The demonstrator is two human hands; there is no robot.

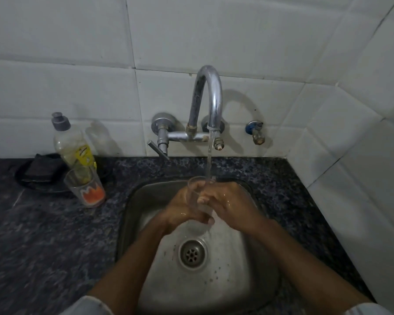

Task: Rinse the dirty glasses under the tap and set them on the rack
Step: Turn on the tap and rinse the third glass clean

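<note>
A clear glass is held upright over the steel sink, its mouth under the water running from the chrome tap. My left hand grips the glass from the left side. My right hand wraps it from the right, fingers curled across its front. Both hands are wet. A second glass with an orange-and-white pattern stands on the dark granite counter, left of the sink. No rack is in view.
A dish-soap bottle stands behind the patterned glass, beside a black dish holding a dark scrub pad. The tap's lever points left and forward. A small wall valve sits right of the tap. White tiled walls close the back and right.
</note>
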